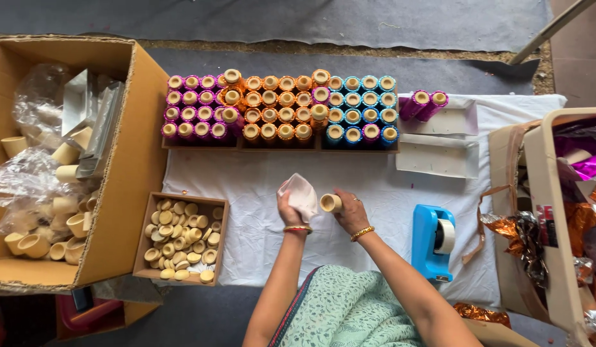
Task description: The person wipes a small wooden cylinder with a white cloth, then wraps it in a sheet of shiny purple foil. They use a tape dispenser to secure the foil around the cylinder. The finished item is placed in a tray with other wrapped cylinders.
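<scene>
So we've got the left hand [289, 209] pinching a pale pink cloth [302, 193] and the right hand [350, 212] gripping a small cream cup [331, 203] on its side, both over the middle of the white sheet [259, 186], cloth and cup just beside each other. Far from us sit rows of foil-wrapped cups [282, 106], purple on the left, orange in the middle, blue on the right. Near left there's a small tray of cream discs [181, 239], and beyond that a big cardboard box [127, 167] with plain cups in bags. A blue tape dispenser [433, 241] sits right of the hands, and a bin of shiny foil [542, 193] at the far right
</scene>
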